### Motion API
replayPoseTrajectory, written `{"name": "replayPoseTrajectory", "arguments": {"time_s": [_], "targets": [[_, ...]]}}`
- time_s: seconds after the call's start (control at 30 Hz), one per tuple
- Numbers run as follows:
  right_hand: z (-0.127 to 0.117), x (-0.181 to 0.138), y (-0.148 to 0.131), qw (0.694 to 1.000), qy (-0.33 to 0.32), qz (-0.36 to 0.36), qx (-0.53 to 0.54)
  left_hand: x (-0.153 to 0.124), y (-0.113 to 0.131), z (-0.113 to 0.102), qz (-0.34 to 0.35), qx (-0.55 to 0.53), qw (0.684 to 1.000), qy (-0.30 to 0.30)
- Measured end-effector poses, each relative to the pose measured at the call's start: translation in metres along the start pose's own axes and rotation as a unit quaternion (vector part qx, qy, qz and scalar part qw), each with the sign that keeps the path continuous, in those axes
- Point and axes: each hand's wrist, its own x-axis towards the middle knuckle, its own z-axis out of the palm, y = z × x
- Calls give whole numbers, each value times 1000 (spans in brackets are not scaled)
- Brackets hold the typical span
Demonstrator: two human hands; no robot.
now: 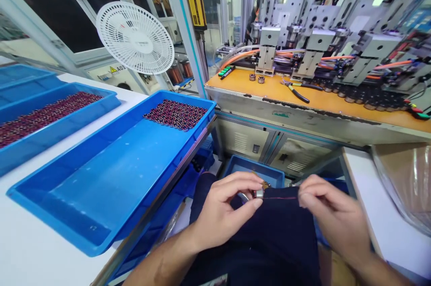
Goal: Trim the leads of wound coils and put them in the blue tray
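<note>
Blue plastic fills the left side: a shallow tray point(50, 129) carries a long bed of dark red coils point(40, 115), and just beside it a larger tray point(111, 178) holds only a small patch of coils point(177, 114) packed into its far corner. Behind them a white fan point(135, 37) stands upright. Low in the middle, over the person's dark lap, the left hand point(222, 214) is closed around a small coil point(258, 193) – thumb and forefinger pinch it at the fingertips, so its metal face shows just past the knuckles. From that coil a thin wire point(281, 197) runs level to the right, drawn straight between the two hands. The right hand point(333, 214) is pinched tight on the far end of the wire, fingertips pressed together, and stands apart from the left hand. Just behind the hands sits a small blue bin point(242, 169). Above it an orange bench top point(269, 90) bears a pair of pliers point(298, 93), and grey machine heads point(323, 39) with orange hoses stand along its back. On the far right a clear plastic bag point(407, 178) lies on a white table point(380, 214).
</note>
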Motion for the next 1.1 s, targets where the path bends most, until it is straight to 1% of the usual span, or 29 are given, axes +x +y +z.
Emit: {"name": "replayPoseTrajectory", "arguments": {"time_s": [0.03, 0.07, 0.1, 0.13, 0.17, 0.23, 0.27, 0.3, 0.33, 0.37, 0.4, 0.43, 0.47, 0.5, 0.53, 0.57, 0.6, 0.63, 0.67, 0.7, 0.73, 0.77, 0.8, 0.83, 0.87, 0.9, 0.93, 1.0, 1.1], "targets": [[-8, 3, -1, 999, 3, -18, -27, 1, 1, -2, 21, 44, 999, -9], [-15, 6, -4, 996, -2, -55, -66, 1, 2, -3, 38, 81, 996, -22], [-20, 10, -8, 988, -21, -102, -114, 2, 3, -4, 53, 108, 992, -37], [-22, 14, -13, 971, -55, -161, -166, 3, 4, -4, 66, 125, 989, -52], [-22, 18, -17, 945, -98, -225, -217, 3, 5, -3, 75, 135, 986, -66], [-16, 25, -22, 878, -165, -338, -295, 3, 7, -2, 82, 136, 984, -85], [-12, 28, -22, 853, -183, -374, -315, 2, 8, -2, 81, 132, 984, -88], [-7, 30, -21, 840, -193, -389, -325, 2, 9, -2, 77, 127, 985, -87], [-2, 31, -19, 845, -195, -381, -320, 1, 9, -2, 73, 121, 987, -82], [2, 31, -18, 868, -200, -344, -296, -1, 9, -3, 69, 113, 988, -74], [6, 30, -17, 900, -214, -284, -253, -2, 9, -4, 65, 105, 990, -67], [8, 28, -17, 929, -233, -206, -199, -3, 8, -5, 63, 98, 991, -62], [10, 26, -18, 950, -255, -116, -139, -4, 8, -7, 62, 90, 992, -59], [11, 25, -21, 956, -282, -21, -80, -5, 7, -8, 64, 83, 993, -58], [11, 24, -23, 947, -313, 69, -26, -6, 7, -9, 68, 79, 993, -57], [11, 26, -25, 928, -346, 141, 15, -6, 7, -9, 73, 78, 993, -56], [9, 30, -26, 908, -373, 189, 41, -7, 6, -10, 79, 79, 992, -54], [7, 37, -26, 897, -388, 208, 46, -7, 6, -11, 82, 81, 992, -51], [4, 47, -23, 900, -384, 201, 31, -8, 5, -12, 84, 83, 992, -45], [-1, 61, -18, 919, -355, 171, -8, -8, 5, -12, 84, 84, 992, -39], [-6, 78, -10, 943, -303, 122, -68, -8, 4, -13, 82, 83, 993, -30], [-12, 97, -1, 959, -232, 66, -147, -9, 2, -14, 78, 81, 993, -22], [-18, 119, 10, 960, -162, 15, -229, -9, 1, -15, 75, 78, 994, -13], [-24, 142, 23, 942, -107, -19, -317, -9, 0, -16, 72, 75, 995, -4], [-29, 164, 37, 911, -79, -29, -405, -9, -1, -17, 70, 73, 995, 4], [-34, 185, 50, 897, -69, -23, -436, -9, -1, -18, 70, 73, 995, 12], [-38, 204, 64, 886, -65, -13, -458, -8, -1, -19, 69, 75, 995, 20], [-42, 233, 89, 869, -79, 22, -487, -6, -1, -21, 67, 78, 994, 39], [-42, 255, 118, 842, -110, 80, -522, -5, 1, -25, 52, 75, 993, 70]]}}
